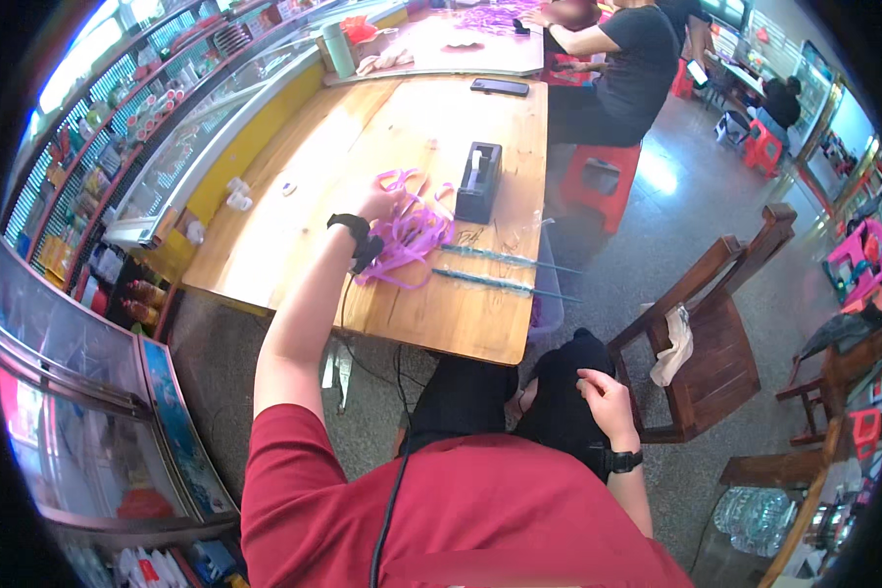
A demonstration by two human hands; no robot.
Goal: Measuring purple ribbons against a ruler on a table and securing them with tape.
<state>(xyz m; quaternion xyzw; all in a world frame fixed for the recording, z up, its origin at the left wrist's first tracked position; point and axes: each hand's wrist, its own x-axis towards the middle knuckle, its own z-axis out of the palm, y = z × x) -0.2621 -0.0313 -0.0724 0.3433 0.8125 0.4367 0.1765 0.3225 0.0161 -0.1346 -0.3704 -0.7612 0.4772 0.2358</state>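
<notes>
My left hand [374, 203] reaches over the wooden table and touches the far left side of a loose heap of purple ribbon strips [414, 240]. Glare and the strips hide its fingertips, so I cannot see whether it grips one. Over my right thigh, off the table's near edge, my right hand [608, 400] hangs with its fingers curled in and nothing visible in them. Right of the heap stands a black tape dispenser [477, 186]. Two thin blue-green sticks in clear wrapping [495, 284] lie in front of it, their ends jutting past the table's right edge.
A phone [500, 87] lies at the far end of the wooden table [304, 245]. Beyond are a green bottle [338, 49] and a seated person [642, 73] on a red stool [608, 186]. A wooden chair [706, 353] stands right. Glass display cases line the left; a cable crosses my shirt.
</notes>
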